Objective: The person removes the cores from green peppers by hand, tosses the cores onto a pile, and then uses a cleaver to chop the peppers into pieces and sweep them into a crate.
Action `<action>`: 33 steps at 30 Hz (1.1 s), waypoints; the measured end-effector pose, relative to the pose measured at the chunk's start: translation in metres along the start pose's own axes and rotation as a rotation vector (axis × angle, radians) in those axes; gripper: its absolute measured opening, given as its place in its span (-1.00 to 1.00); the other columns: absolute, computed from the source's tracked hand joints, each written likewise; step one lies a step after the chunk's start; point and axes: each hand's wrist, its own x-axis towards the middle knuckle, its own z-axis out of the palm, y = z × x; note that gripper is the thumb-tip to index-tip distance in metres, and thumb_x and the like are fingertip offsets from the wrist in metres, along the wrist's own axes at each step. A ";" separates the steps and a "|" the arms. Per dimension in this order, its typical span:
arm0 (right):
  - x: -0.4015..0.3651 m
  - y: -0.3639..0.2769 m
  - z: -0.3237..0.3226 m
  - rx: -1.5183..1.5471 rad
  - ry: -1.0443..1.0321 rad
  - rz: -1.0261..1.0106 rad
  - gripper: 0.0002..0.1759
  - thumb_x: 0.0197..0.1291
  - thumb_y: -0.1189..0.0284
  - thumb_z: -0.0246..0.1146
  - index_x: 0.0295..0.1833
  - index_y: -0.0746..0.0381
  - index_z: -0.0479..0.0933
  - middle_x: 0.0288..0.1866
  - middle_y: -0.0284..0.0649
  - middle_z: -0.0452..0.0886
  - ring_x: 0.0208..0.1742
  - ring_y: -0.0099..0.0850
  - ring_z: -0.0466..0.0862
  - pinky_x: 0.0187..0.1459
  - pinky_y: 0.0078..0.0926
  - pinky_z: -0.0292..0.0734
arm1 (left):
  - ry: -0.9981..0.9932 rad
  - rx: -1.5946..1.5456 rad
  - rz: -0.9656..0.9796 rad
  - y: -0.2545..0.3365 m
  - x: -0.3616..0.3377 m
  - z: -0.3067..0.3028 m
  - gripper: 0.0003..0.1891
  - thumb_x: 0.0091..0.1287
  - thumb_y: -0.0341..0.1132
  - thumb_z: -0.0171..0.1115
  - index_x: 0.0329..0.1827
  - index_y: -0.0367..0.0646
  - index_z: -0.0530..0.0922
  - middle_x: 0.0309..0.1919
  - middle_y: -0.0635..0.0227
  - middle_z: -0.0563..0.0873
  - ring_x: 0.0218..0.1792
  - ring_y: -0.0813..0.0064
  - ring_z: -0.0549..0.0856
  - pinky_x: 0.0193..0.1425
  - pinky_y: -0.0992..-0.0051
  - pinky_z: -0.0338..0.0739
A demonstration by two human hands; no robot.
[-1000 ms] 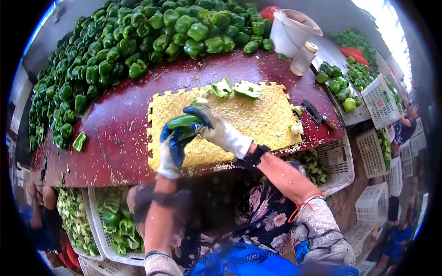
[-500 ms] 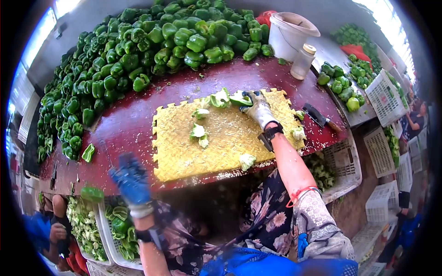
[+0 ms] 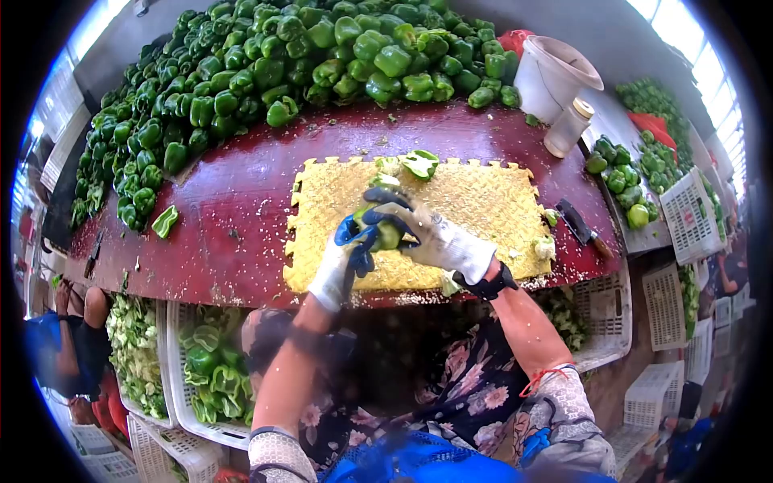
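Over the yellow mat (image 3: 483, 201), my left hand (image 3: 346, 249), in a blue and white glove, is closed round a green pepper piece (image 3: 387, 234). My right hand (image 3: 427, 233), in a white glove with dark fingertips, grips the same piece from the other side. The fingers hide much of it. Just beyond them, a cut pepper (image 3: 419, 164) lies on the mat's far edge. Pale core pieces (image 3: 544, 247) are at the mat's right side. A knife (image 3: 581, 228) with a wooden handle rests on the red table (image 3: 233, 262).
Whole green peppers (image 3: 241, 72) are heaped at the back left. A white bucket (image 3: 551, 80) and a jar (image 3: 568, 129) stand back right. Crates of pepper pieces (image 3: 213, 370) and cores (image 3: 135, 354) sit below the front edge. Another person (image 3: 60, 346) is at far left.
My left hand has moved from the table's front edge onto the mat. My right hand has drawn back from the far edge, and both now hold a pepper piece. The camera view has shifted.
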 end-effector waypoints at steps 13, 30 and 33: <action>-0.011 0.006 0.049 -0.091 0.184 0.226 -0.22 0.30 0.29 0.34 0.49 0.30 0.12 0.13 0.11 0.58 0.06 -0.01 0.68 0.05 -0.17 0.63 | 0.005 -0.167 0.140 -0.020 0.004 -0.007 -0.65 0.48 -0.21 0.20 0.24 -0.13 0.48 -0.10 0.37 0.69 -0.28 0.54 0.69 -0.29 0.56 0.64; -0.010 0.025 0.058 0.249 0.228 0.783 -0.24 0.30 0.25 0.34 0.51 0.21 0.18 0.06 0.07 0.64 0.08 -0.15 0.69 0.12 -0.21 0.62 | 0.093 -0.069 0.256 -0.010 0.000 -0.004 -0.40 0.33 -0.44 0.30 0.44 -0.13 0.32 -0.02 0.29 0.67 -0.34 0.52 0.70 -0.47 0.57 0.65; -0.014 0.036 0.051 0.541 0.326 0.852 -0.36 0.36 0.37 0.29 0.47 0.22 0.25 0.01 -0.09 0.65 0.06 -0.40 0.66 0.02 -0.36 0.66 | -0.087 -0.322 0.246 -0.010 0.003 -0.018 -0.36 0.31 -0.43 0.26 0.47 -0.13 0.28 -0.03 0.08 0.68 -0.40 0.33 0.75 -0.51 0.49 0.68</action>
